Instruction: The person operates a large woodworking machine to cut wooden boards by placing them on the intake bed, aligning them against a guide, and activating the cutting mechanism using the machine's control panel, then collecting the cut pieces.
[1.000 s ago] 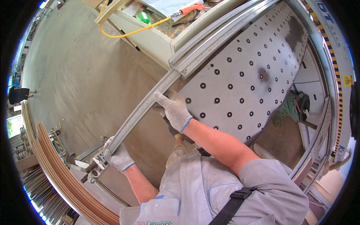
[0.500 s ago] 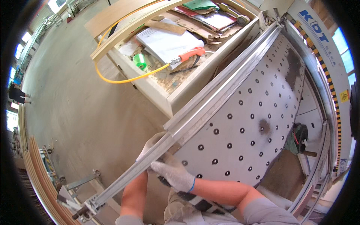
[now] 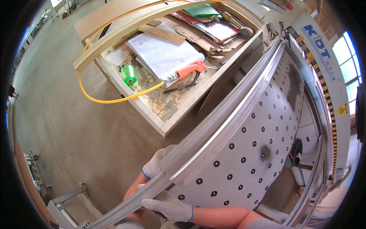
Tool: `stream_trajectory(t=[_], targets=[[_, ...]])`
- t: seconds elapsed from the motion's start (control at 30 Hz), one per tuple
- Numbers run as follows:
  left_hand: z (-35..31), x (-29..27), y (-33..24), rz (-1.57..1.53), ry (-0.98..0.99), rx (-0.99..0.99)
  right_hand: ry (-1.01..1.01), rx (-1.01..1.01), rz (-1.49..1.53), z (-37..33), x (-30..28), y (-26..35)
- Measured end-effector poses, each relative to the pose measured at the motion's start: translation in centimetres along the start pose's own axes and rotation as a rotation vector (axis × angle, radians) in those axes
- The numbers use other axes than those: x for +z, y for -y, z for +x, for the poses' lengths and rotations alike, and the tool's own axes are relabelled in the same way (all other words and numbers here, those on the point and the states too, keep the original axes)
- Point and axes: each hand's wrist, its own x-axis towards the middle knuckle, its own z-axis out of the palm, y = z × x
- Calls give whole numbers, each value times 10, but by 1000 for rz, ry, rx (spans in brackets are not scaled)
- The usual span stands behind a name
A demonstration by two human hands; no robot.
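Observation:
A long metal rail (image 3: 213,131) runs along the left side of a light grey perforated table (image 3: 249,152) dotted with round black-ringed holes. Toward me it continues as a narrower bar (image 3: 131,200). My left hand (image 3: 156,162), in a whitish knit glove, is against the far side of the rail, by the step where it narrows; its fingers are hidden behind the metal. On the near side my right hand (image 3: 169,207), gloved alike with a blue cuff, closes on the narrower bar. Its thumb lies along the bar, and its other fingers are mostly out of sight.
Beyond the rail stands a wooden-edged bench (image 3: 167,122) with papers (image 3: 164,53), an orange air gun (image 3: 188,70) on a yellow hose (image 3: 114,101), and a roll of green film (image 3: 129,74). A white machine frame (image 3: 324,80) with striped edging rises at right. Stacked boards (image 3: 28,179) stand at lower left.
The view has shifted, so the bench, the rail and the table sit lower in the picture. Both hands stay at the rail near its step, with the left hand now showing more clearly.

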Motion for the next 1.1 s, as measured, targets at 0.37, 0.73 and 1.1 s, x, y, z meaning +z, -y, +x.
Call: stream_trajectory(t=[0.37, 0.73, 1.1], targets=[[6, -2, -19, 201, 103, 83, -12, 54, 8, -1, 9, 7], [-1, 28, 4, -356, -261, -109, -11, 58, -98, 0, 6, 10], [-175, 25, 8, 607, -879, -312, 208, -59, 39, 14, -3, -11]])
